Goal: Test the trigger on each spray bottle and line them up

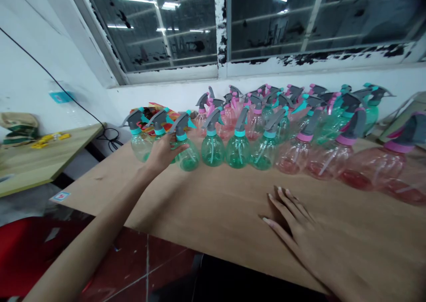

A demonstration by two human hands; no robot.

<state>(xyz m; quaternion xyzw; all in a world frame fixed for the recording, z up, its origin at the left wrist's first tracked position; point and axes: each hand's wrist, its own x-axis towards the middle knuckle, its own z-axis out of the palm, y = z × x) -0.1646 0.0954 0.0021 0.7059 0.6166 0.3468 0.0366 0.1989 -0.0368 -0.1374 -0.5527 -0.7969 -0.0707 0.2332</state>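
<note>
Reaching to the left end of the front row, my left hand [163,153] is closed around a green spray bottle [189,160], its thumb lying across the bottle's shoulder below the turquoise collar. Two more green spray bottles stand left of it, one of them [141,147] outermost and the other partly hidden by the hand. My right hand [299,226] rests palm down on the wooden table [199,208], fingers stretched and holding nothing. Ahead of it are pink spray bottles [293,156] with grey trigger heads. Three green spray bottles [237,152] stand at mid-row.
Many more pink and green spray bottles crowd behind the front row, against the wall under the window [266,17]. A red and yellow wrapper [155,111] lies behind the left bottles. Left are another table [49,155], a black cable [111,135] and a red chair [29,248].
</note>
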